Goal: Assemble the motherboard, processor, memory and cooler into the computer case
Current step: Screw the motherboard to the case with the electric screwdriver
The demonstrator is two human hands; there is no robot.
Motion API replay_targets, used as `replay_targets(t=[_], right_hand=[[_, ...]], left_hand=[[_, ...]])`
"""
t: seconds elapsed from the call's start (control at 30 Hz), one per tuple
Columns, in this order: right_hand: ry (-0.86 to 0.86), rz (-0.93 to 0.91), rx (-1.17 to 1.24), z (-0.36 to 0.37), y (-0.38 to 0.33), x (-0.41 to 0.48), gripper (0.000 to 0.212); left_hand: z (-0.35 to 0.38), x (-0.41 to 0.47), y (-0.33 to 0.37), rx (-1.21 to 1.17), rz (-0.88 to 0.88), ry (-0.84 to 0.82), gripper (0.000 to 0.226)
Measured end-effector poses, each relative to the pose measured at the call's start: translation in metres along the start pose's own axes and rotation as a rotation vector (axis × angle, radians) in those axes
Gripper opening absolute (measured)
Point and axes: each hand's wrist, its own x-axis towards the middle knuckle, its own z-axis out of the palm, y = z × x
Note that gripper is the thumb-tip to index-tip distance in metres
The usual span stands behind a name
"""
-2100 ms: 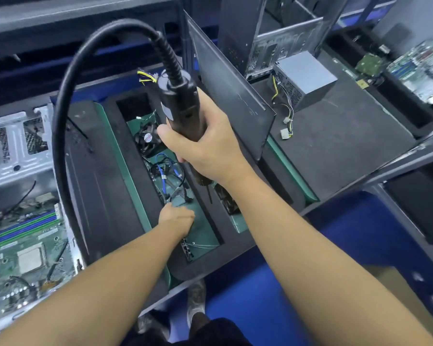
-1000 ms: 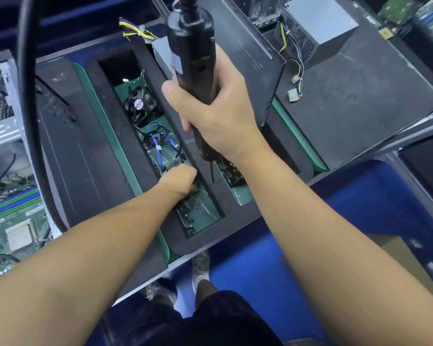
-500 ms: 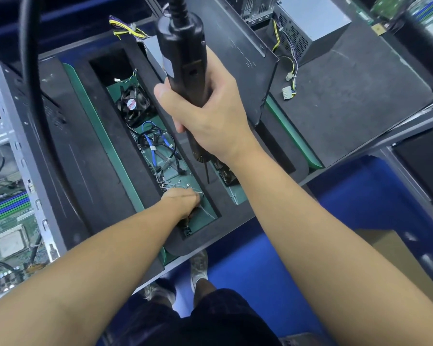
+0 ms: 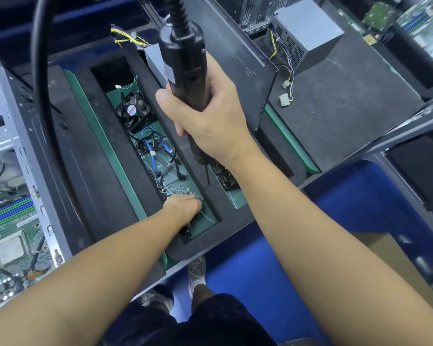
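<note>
Both my hands at the parts tray, driver raised, case off to the left.

The computer case lies open at the left edge of the surface, its motherboard showing inside; beside it the black foam tray holds a fan and blue cables. My right hand has its grip wrapped fully round the black electric screwdriver, held above the tray. My left hand reaches into the near compartment among loose screws; its fingers are hidden, so I cannot tell its grip.
</note>
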Motion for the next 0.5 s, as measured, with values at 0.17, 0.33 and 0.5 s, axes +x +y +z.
replay_targets(t=[0.17, 0.33, 0.5], right_hand=[[0.004, -0.007, -0.006, 0.001, 0.000, -0.002, 0.020], [0.008, 0.003, -0.018, 0.001, -0.001, -0.002, 0.023], [-0.039, -0.013, -0.032, 0.010, -0.020, 0.004, 0.018]], left_hand=[[0.003, 0.002, 0.005, 0.054, 0.009, 0.003, 0.024], [-0.005, -0.001, -0.001, -0.120, -0.028, -0.007, 0.025], [-0.039, -0.020, -0.012, -0.560, -0.085, 0.210, 0.010]])
